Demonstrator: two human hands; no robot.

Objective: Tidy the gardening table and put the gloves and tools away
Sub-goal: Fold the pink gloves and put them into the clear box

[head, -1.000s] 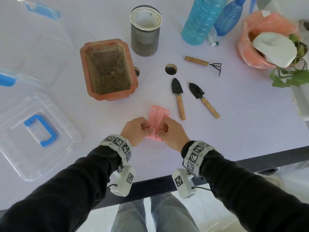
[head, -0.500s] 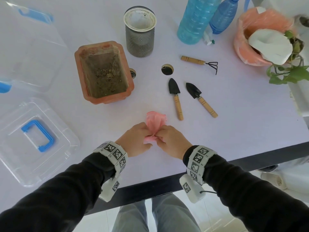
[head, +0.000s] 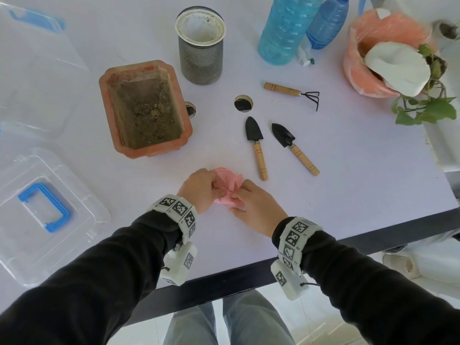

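Note:
Pink gloves [head: 228,181] lie bunched on the white table [head: 348,185] near its front edge. My left hand [head: 201,189] pinches them from the left and my right hand [head: 254,206] presses on them from the right, so much of the fabric is hidden. Just to the right lie two small black trowels with wooden handles, one [head: 256,145] pointing away from me and the other [head: 293,148] angled. A small wooden-handled rake [head: 291,92] lies farther back.
A terracotta planter [head: 146,108] with soil stands at centre left, a mesh cylinder pot [head: 201,46] behind it. Clear storage box [head: 34,61] and its blue-handled lid [head: 44,210] sit at the left. Blue bottles [head: 288,28] and an orange pot with a plant [head: 385,53] stand back right.
Both hands have kept working the pink gloves into a tighter bundle on the table. The glove end that stuck up between the hands is now folded down lower.

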